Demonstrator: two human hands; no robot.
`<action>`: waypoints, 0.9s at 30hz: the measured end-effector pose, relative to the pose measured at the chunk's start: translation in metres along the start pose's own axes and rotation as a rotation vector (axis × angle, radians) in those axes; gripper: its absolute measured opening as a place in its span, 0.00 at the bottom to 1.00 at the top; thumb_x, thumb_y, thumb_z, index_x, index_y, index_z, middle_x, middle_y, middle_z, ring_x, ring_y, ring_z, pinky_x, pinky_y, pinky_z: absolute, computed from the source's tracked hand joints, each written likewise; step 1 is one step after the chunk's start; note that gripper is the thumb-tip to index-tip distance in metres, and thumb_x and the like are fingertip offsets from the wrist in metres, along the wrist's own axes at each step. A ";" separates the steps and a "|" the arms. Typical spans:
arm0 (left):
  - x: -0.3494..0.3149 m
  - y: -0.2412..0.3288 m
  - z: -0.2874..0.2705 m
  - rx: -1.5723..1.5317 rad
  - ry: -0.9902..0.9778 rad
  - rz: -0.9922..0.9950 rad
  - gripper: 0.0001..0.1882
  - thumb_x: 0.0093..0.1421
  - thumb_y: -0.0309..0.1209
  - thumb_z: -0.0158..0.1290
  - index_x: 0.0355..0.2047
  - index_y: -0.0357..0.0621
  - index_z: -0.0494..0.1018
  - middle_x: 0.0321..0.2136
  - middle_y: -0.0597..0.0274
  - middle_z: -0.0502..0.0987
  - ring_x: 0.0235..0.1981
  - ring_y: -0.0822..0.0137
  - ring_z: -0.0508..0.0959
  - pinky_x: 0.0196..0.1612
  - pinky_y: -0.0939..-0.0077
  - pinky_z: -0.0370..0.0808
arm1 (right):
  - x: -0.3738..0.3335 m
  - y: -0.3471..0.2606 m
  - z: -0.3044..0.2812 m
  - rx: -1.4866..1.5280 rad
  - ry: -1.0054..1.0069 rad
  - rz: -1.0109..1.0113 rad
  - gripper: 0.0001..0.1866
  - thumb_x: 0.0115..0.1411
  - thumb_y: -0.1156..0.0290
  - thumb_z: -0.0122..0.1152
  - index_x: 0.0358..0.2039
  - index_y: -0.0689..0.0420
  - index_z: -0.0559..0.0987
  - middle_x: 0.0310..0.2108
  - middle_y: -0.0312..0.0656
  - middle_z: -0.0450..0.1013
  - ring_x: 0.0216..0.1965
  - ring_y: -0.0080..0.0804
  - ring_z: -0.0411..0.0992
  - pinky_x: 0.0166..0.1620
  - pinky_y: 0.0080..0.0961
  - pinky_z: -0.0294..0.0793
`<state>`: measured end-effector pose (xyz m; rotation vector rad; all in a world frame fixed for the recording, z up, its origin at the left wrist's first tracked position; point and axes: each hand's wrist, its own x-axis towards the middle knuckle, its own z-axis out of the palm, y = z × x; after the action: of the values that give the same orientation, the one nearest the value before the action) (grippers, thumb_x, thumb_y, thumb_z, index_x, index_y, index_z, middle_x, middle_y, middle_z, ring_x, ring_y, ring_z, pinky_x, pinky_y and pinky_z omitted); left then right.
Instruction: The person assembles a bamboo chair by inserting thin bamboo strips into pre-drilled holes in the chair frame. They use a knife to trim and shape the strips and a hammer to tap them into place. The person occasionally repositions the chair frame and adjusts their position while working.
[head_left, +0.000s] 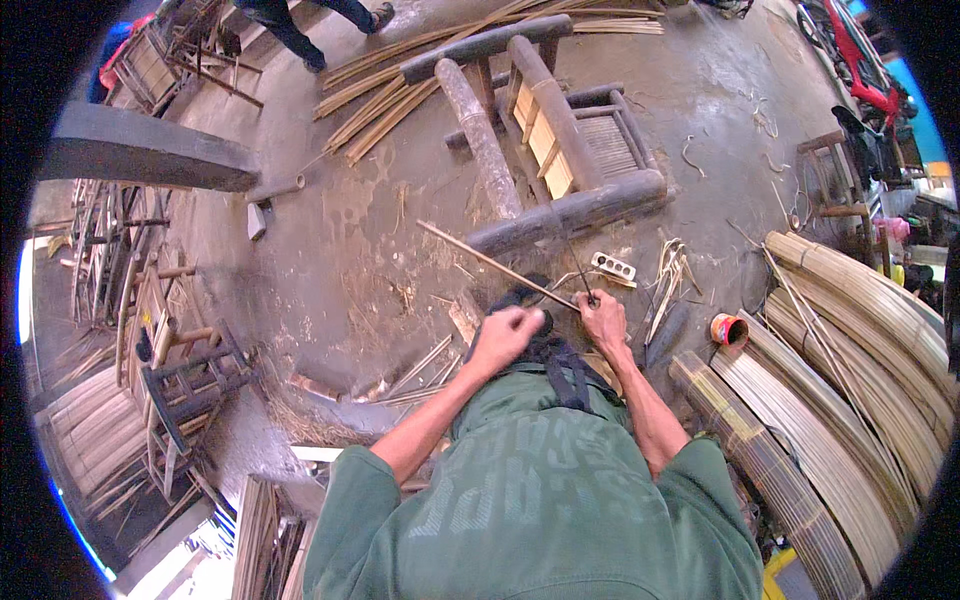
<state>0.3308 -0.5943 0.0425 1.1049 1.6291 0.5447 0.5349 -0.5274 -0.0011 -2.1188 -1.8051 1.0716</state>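
Note:
My right hand (606, 322) is closed around the end of a thin brown stick (485, 260), which slants up and left over the floor. A small dark piece also shows at its fingertips; I cannot tell what it is. To its left, my left hand (503, 342) is curled closed, apart from the stick. Whatever its fingers hold, if anything, is hidden. Beyond both hands lies a bamboo furniture frame (570, 215) with thick dark poles and a yellow slatted panel. A white power strip (613, 266) rests on the floor just past my right hand.
Rolled bamboo slat mats (860, 330) and an orange-red can (728, 329) are at my right. Long bamboo strips (385, 105) lie behind the frame, near a person's legs (285, 30). A bamboo chair (185, 370) stands left, below a grey pillar (150, 148). Shavings (672, 275) litter the floor.

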 end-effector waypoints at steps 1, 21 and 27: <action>0.003 0.000 -0.004 -0.132 0.188 0.021 0.25 0.57 0.48 0.54 0.42 0.37 0.72 0.30 0.54 0.79 0.32 0.62 0.78 0.36 0.67 0.74 | 0.003 0.001 0.008 0.006 0.010 -0.001 0.17 0.55 0.55 0.57 0.35 0.54 0.80 0.28 0.54 0.76 0.34 0.53 0.75 0.37 0.43 0.73; 0.133 -0.004 -0.116 -0.768 0.613 0.312 0.10 0.66 0.30 0.44 0.47 0.48 0.60 0.31 0.63 0.76 0.35 0.71 0.77 0.37 0.74 0.77 | 0.002 -0.035 -0.058 0.197 0.161 -0.301 0.34 0.53 0.74 0.53 0.63 0.53 0.60 0.31 0.44 0.71 0.25 0.31 0.68 0.34 0.27 0.70; 0.141 -0.019 -0.105 -0.788 0.635 0.262 0.09 0.66 0.30 0.44 0.46 0.49 0.60 0.31 0.63 0.76 0.34 0.72 0.77 0.36 0.75 0.77 | -0.014 -0.032 -0.060 0.204 0.029 -0.097 0.34 0.52 0.73 0.55 0.62 0.53 0.62 0.46 0.45 0.72 0.36 0.28 0.71 0.42 0.23 0.70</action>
<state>0.2225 -0.4632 -0.0062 0.5572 1.5354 1.6713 0.5451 -0.5129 0.0660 -1.9000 -1.6869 1.1414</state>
